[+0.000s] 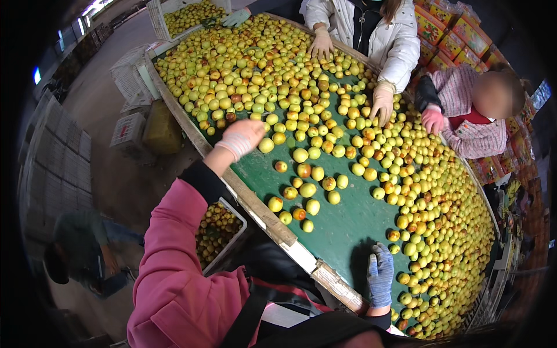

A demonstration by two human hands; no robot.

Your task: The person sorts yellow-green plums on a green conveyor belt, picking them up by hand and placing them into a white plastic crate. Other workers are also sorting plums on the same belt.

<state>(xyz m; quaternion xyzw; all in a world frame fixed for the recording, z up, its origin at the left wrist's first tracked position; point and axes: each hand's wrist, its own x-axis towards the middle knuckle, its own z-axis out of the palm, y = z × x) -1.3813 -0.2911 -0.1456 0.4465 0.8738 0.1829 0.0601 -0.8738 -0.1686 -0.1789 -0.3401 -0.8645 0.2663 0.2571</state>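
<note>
Yellow-green jujubes with brown patches (307,189) lie scattered over a green sorting surface (339,222) in front of me. My left hand (243,137), in a pale glove with a striped cuff, is above the near left side, beside several of the fruits. It is blurred and its fingers curl away from view, so whether it holds anything cannot be told. My right hand (380,276), in a blue knit glove, is low over the bare green surface at the near right. Its fingers are apart with nothing in them, left of a dense bank of jujubes (448,217).
A wooden rim (274,224) edges the surface on my side. Below it stands a crate of browner fruit (217,235). Co-workers' gloved hands (322,43), (383,102), (432,118), (236,17) reach in from the far side. A white crate (159,21) stands at the far left end.
</note>
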